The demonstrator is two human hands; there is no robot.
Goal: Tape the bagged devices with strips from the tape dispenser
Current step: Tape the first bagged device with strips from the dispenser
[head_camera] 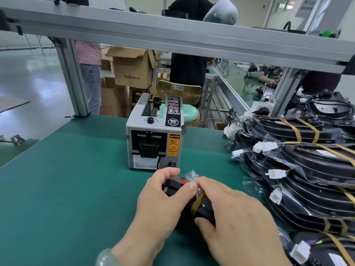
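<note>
While bent over a matte green table mat (67, 179), holds one bagged device (204, 207) at its middle, just in front of the tape dispenser (153, 135) and apart from it. Shows black, smooth, rounded plastic under glossy clear film, with a crinkled bag end (192, 174) sticking up at the far side beside a red label (181, 181). Bears a thin amber tape strip (196, 204), translucent and slightly curved, across the black body. Grips the far end with the left hand (163, 200), fingers curled over the top edge, thumb flat on the film by the strip. Clasps the near end with the right hand (236, 214), fingers bent over the bag, thumb tucked against the near side. Wears a pale, smooth bangle (104, 257) on the left wrist. Faces a boxy grey metal dispenser with a black front outlet, round knobs and an orange caution sticker. Has, at the right on the mat, a heaped pile of bagged devices (307, 169): black curved shells in wrinkled film, banded with amber strips, white plastic connectors (265, 145) poking out. Hides most of the held device under both hands; cannot tell whether it touches the mat. Loses part of the pile past the right and bottom edges of view.
</note>
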